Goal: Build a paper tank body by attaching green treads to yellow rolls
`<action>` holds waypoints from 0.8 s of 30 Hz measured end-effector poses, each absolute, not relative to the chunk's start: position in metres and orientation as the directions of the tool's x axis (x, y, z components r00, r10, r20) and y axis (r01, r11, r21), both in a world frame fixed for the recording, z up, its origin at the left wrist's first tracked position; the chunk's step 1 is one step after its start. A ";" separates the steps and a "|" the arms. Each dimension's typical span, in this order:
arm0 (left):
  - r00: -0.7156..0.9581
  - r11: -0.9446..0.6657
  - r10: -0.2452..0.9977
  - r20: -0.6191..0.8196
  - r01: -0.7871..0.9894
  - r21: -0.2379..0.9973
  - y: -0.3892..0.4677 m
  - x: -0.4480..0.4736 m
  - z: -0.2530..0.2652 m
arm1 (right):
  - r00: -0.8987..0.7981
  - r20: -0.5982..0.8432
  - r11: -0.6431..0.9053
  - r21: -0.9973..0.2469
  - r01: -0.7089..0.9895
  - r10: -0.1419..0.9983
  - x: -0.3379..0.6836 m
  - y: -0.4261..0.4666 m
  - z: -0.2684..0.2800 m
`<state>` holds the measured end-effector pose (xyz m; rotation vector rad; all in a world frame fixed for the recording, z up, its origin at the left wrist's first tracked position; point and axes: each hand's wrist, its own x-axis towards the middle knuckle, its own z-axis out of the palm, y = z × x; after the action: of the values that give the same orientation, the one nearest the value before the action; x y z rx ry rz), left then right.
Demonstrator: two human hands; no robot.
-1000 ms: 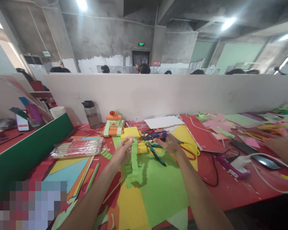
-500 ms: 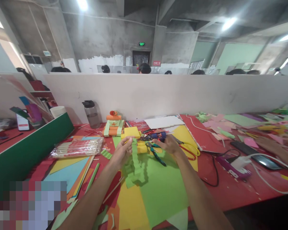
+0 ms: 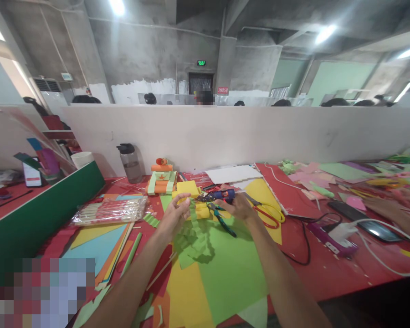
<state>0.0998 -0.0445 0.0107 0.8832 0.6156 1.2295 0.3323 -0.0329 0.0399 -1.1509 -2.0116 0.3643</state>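
Observation:
In the head view my left hand (image 3: 176, 213) is closed in a pinch on the end of a folded green paper strip (image 3: 196, 241). The strip hangs down in zigzags over the green sheet. My right hand (image 3: 238, 206) grips a dark blue hot glue gun (image 3: 225, 196), whose nozzle points left and comes close to my left fingertips. Just behind my hands is a yellow paper model (image 3: 187, 187) with rolled paper pieces, partly hidden by the hands. Pliers with teal handles (image 3: 224, 223) lie below the glue gun. Scissors (image 3: 269, 213) rest right of my right hand.
A green paper sheet (image 3: 235, 273) covers the table in front. Bagged sticks (image 3: 109, 210) and coloured sheets lie left, below a bottle (image 3: 130, 164). An orange-and-green paper model (image 3: 162, 178) stands behind. A purple power strip (image 3: 333, 239) with cables and another person's arm are right.
The nozzle and my left fingertips are nearer each other. The green strip hangs lower and more bunched on the sheet. My right hand has shifted slightly left.

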 end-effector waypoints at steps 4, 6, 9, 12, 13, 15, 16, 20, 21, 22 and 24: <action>0.243 0.089 0.969 0.052 -0.536 0.840 -0.045 0.100 0.012 | -0.272 0.512 0.559 -0.570 0.602 0.815 0.334 -0.032 0.040; 0.243 0.084 0.968 0.058 -0.534 0.841 -0.044 0.099 0.011 | -0.256 0.530 0.562 -0.568 0.601 0.809 0.335 -0.031 0.040; 0.244 0.079 0.968 0.061 -0.526 0.847 -0.043 0.099 0.010 | -0.270 0.525 0.570 -0.570 0.592 0.807 0.334 -0.031 0.040; 0.239 0.076 0.969 0.062 -0.527 0.847 -0.042 0.099 0.009 | -0.287 0.506 0.565 -0.571 0.596 0.813 0.333 -0.032 0.040; 0.236 0.074 0.970 0.063 -0.531 0.844 -0.042 0.099 0.008 | -0.287 0.500 0.560 -0.573 0.598 0.817 0.333 -0.032 0.040; 0.229 0.072 0.971 0.063 -0.537 0.840 -0.042 0.100 0.008 | -0.278 0.498 0.554 -0.580 0.598 0.822 0.333 -0.032 0.040; 0.225 0.072 0.972 0.061 -0.538 0.840 -0.042 0.100 0.008 | -0.273 0.500 0.552 -0.583 0.596 0.822 0.333 -0.032 0.040; 0.214 0.071 0.975 0.054 -0.538 0.840 -0.042 0.100 0.008 | -0.264 0.512 0.558 -0.589 0.585 0.817 0.335 -0.031 0.039; 0.217 0.075 0.975 0.052 -0.540 0.838 -0.042 0.100 0.008 | -0.261 0.514 0.559 -0.593 0.580 0.817 0.336 -0.031 0.039; 0.221 0.079 0.974 0.052 -0.543 0.836 -0.042 0.100 0.008 | -0.258 0.516 0.559 -0.597 0.575 0.817 0.336 -0.030 0.039; 0.227 0.087 0.973 0.048 -0.549 0.831 -0.042 0.100 0.009 | -0.256 0.518 0.560 -0.602 0.570 0.816 0.336 -0.030 0.039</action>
<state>0.1000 -0.0423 0.0087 0.8575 0.6201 1.2481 0.3360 -0.0303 0.0391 -1.1173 -1.9537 0.3710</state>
